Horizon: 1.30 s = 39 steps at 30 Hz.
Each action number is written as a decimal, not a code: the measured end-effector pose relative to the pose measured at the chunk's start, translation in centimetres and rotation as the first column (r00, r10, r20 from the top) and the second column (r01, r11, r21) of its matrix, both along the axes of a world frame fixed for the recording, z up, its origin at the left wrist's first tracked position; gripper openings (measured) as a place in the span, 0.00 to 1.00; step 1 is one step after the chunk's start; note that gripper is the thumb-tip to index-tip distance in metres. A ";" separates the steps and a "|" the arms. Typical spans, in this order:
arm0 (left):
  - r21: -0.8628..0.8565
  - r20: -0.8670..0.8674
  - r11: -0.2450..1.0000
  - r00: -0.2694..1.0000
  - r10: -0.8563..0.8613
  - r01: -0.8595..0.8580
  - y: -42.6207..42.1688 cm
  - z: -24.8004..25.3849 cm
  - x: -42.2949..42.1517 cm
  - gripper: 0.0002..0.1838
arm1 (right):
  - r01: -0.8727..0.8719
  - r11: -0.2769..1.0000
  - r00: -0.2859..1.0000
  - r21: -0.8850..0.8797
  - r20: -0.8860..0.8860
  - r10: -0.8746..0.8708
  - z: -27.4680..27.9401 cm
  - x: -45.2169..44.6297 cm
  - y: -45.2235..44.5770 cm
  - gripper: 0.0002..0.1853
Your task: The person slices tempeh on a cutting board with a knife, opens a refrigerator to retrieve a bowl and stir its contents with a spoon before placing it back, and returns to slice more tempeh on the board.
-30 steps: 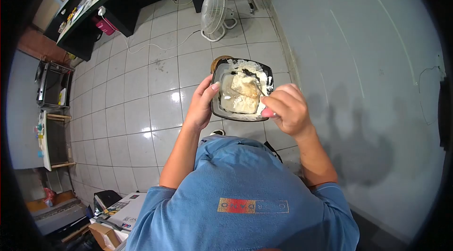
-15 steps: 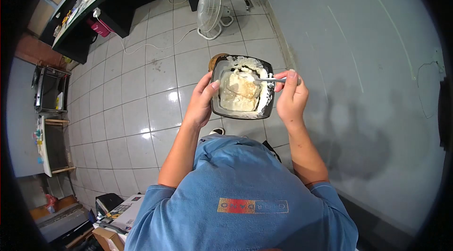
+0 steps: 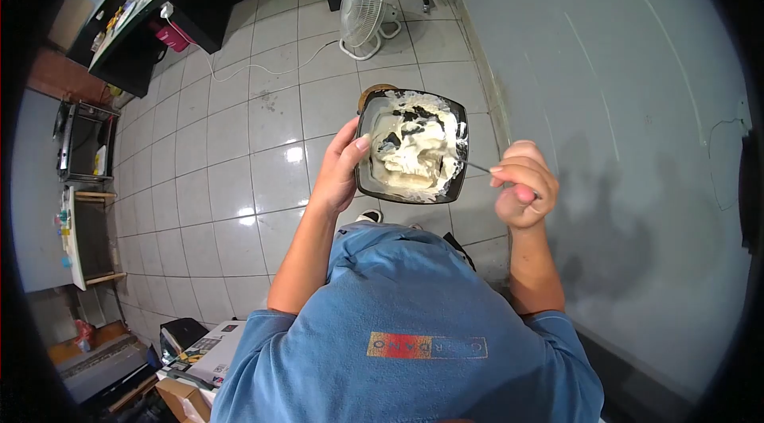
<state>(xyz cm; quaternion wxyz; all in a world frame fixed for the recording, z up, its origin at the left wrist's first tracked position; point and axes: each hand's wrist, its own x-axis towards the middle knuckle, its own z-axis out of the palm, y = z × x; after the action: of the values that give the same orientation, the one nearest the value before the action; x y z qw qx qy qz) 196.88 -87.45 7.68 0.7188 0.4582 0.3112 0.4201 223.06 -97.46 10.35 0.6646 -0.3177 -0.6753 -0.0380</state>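
Creamy, lumpy mixture (image 3: 420, 148) coats a square bowl (image 3: 368, 188) (glossy black).

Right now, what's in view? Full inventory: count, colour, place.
bowl: one, black, centre
mixture: one mass, cream, in the bowl
utensil: one, grey, bowl to right hand
round object: one, brown, beyond the bowl
fan: one, white, far floor
cable: white, across floor
floor: grey tiles
wall: one, grey, right
counter: one, black, upper left; items on top too small to count
bin-like item: one, pink, below counter
rack: one, dark, left
cardboard box: one, brown, lower left
shirt: one, blue, bottom centre
left hand: one, at bowl's left side
right hand: one, holding utensil
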 end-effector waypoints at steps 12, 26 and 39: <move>-0.003 -0.033 0.996 0.996 -0.086 0.086 1.0 0.8 -0.2 0.33 | 0.187 0.954 0.960 -0.235 -0.161 -0.228 -0.5 -3.3 2.5 0.15; -0.022 -0.075 0.995 0.993 -0.095 0.094 2.0 0.2 -0.6 0.32 | -0.071 0.964 0.978 -0.257 -0.208 0.016 0.2 -2.3 2.7 0.18; 0.008 -0.046 0.996 0.995 -0.090 0.091 2.2 -0.3 -0.4 0.31 | 0.245 0.960 0.969 -0.137 0.019 -0.245 1.9 -0.4 0.9 0.19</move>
<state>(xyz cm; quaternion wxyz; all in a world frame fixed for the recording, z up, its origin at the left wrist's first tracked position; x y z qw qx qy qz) 196.46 -85.26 7.35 0.7275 0.4850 0.3042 0.3781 222.66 -96.54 12.26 0.6304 -0.4443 -0.6323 -0.0733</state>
